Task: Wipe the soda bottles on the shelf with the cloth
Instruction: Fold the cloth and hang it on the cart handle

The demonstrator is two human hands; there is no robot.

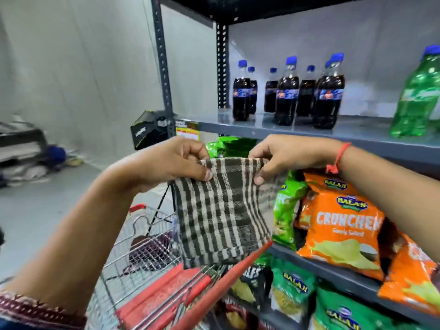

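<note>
I hold the checked cloth (221, 210) up in front of me by its top edge, my left hand (176, 160) pinching the left corner and my right hand (285, 153) pinching the right, the two hands a little apart with the edge stretched between them. The cloth hangs straight down, its long axis vertical, and its lower end falls just above the red handle of a wire shopping cart (152, 256) near me.

The soda bottles (285, 94) stand upright on the grey metal shelf (262, 127) beyond my hands, caps pointing up, dark cola with blue caps in a loose group. To the right a green bottle (416, 96) leans in the wide-angle view and its right side is cut off by the frame edge. The cloth touches none of them.

Below that shelf, at the right, orange chip bags (342, 227) and green chip bags (290, 289) fill the lower levels. A red thread (338, 158) circles my right wrist. To the left the room opens onto a pale floor and a curtain-like wall (71, 67); a dark box (150, 129) sits by the shelf upright, and the far-left clutter on the floor is too blurred to name. The bottle labels are also blurred.
</note>
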